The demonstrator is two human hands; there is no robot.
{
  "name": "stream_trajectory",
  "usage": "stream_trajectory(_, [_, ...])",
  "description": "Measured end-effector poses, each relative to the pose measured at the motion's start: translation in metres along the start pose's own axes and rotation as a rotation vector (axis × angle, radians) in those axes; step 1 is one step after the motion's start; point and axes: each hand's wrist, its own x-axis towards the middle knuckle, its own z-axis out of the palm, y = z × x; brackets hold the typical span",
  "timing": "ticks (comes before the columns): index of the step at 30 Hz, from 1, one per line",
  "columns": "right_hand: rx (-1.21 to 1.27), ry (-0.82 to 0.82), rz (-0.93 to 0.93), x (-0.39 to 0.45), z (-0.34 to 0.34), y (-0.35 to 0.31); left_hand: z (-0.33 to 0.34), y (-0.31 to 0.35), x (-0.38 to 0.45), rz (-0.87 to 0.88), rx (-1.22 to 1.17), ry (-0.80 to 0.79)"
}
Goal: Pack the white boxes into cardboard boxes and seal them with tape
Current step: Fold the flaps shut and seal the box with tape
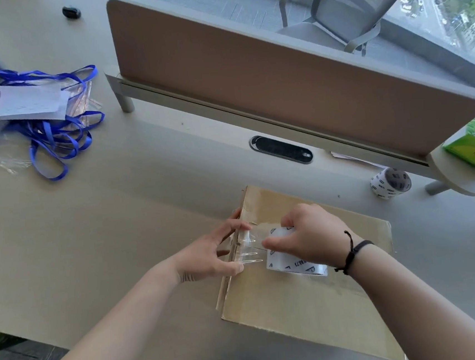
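Lying flat on the near right of the table point(121, 249): closed cardboard box point(300, 304). Gripping the tape roll point(293, 261) on top, right hand point(311, 236) with fingers curled. Pressing clear tape against the box's left edge, left hand point(209, 258), fingers spread.

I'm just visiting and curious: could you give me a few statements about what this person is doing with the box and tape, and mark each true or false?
1. The right hand grips a tape roll on the cardboard box. True.
2. The left hand holds scissors. False: it presses clear tape at the box's left edge.
3. A second tape roll stands on the desk. True.
4. The box's flaps stand open. False: its top lies flat, closed.
5. Red lanyards lie far left. False: the lanyards are blue.
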Motion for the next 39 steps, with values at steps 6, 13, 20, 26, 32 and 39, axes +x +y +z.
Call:
stream_trajectory(6, [-0.045, -0.030, 0.029, 0.009, -0.001, -0.009, 0.008, -0.002, 0.002, 0.061, -0.114, 0.055])
stream_trajectory(13, [-0.044, -0.051, 0.068, 0.010, -0.001, -0.012, 0.026, -0.007, 0.012, 0.079, -0.158, 0.276])
stream_trajectory(20, [-0.059, -0.074, 0.094, 0.011, 0.000, -0.013, 0.034, -0.001, 0.015, 0.045, -0.147, 0.402])
stream_trajectory(26, [-0.092, -0.089, 0.100, 0.016, 0.003, -0.018, 0.038, 0.010, 0.014, 0.072, -0.061, 0.419])
stream_trajectory(32, [-0.101, -0.115, 0.123, 0.018, 0.002, -0.022, 0.040, 0.015, 0.015, 0.052, -0.136, 0.437])
stream_trajectory(39, [-0.099, -0.077, 0.114, 0.016, 0.003, -0.020, 0.037, 0.007, 0.016, 0.050, -0.050, 0.438])
